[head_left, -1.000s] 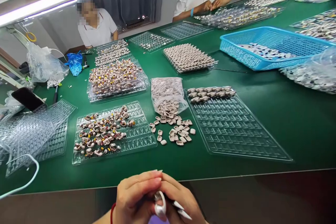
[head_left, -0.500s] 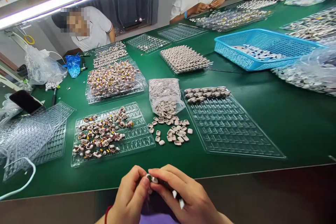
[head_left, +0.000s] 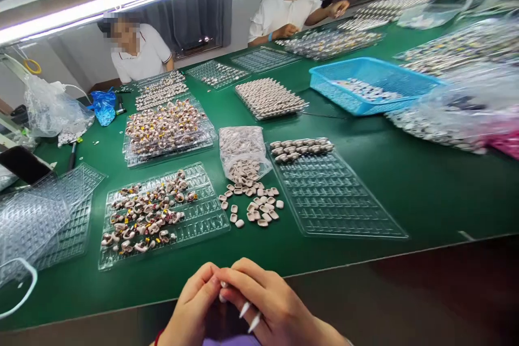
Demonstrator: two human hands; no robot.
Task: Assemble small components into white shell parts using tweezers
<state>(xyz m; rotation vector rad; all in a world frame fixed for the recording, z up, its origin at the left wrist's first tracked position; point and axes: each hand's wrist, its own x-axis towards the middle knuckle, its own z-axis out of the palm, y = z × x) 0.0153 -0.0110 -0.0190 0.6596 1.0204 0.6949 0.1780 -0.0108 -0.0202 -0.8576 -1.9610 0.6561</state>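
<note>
- The left hand point(head_left: 190, 305) and right hand point(head_left: 270, 300) meet at the near edge of the green tabletop point(head_left: 438, 194), fingertips together, clamped on a small pale piece point(head_left: 223, 293) that they mostly hide.
- That piece sits between the thumbs and fingers, at the tabletop's near edge.
- Two white pointed tips point(head_left: 254, 323) jut from between the right hand's fingers; what they belong to is hidden.
- Beyond the left hand, a clear tray point(head_left: 206, 221) carries earpiece-like parts point(head_left: 146, 216), gathered toward its left edge.
- Beyond the right hand, another clear tray point(head_left: 336, 200) bears beige pieces point(head_left: 300, 148) along its far edge.
- Between both trays, beige caps point(head_left: 263, 210) spill from a plastic bag point(head_left: 241, 140).
- Toward the tabletop's right edge stands a blue basket point(head_left: 344, 101).
- Two people in white sit along the far edge.
</note>
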